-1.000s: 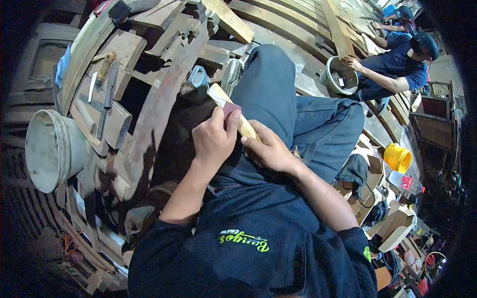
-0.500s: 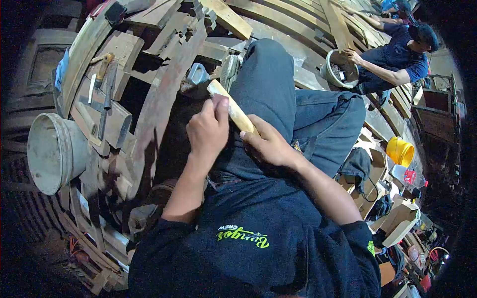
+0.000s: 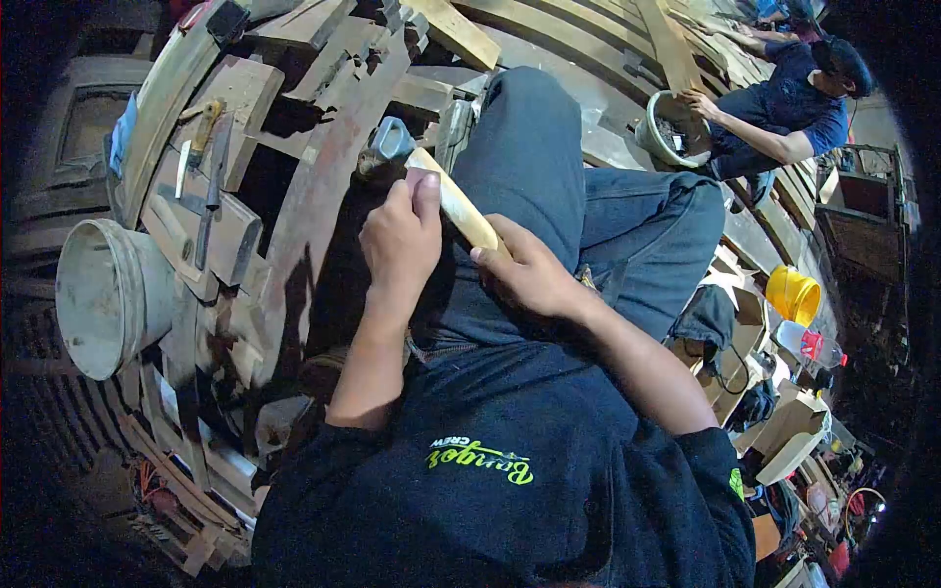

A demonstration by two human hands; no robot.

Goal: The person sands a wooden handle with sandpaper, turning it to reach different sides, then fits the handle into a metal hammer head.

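Note:
Across my lap lies a short, pale, rounded piece of wood (image 3: 457, 204), slanting up and to the left. My right hand (image 3: 529, 269) is wrapped round its lower end, thumb along the side. At the upper end, my left hand (image 3: 400, 235) is closed with the thumb pressed over a small reddish-brown piece of sandpaper (image 3: 416, 178). The sandpaper rests against the wood, mostly hidden by the fingers. Just beyond the upper end is a blue-grey container (image 3: 392, 139).
Left stand a whitish bucket (image 3: 93, 294) and planks holding a handsaw (image 3: 204, 132) and a dark metal tool (image 3: 218, 167). At upper right a co-worker (image 3: 794, 108) sits by a bucket (image 3: 647, 132). A yellow bucket (image 3: 792, 296), a plastic bottle (image 3: 818, 346) and cardboard boxes (image 3: 792, 436) lie right.
My left hand has shifted slightly left and up along the wood, and less of the sandpaper shows. My right hand keeps its hold, and the wood's upper end has moved up a little.

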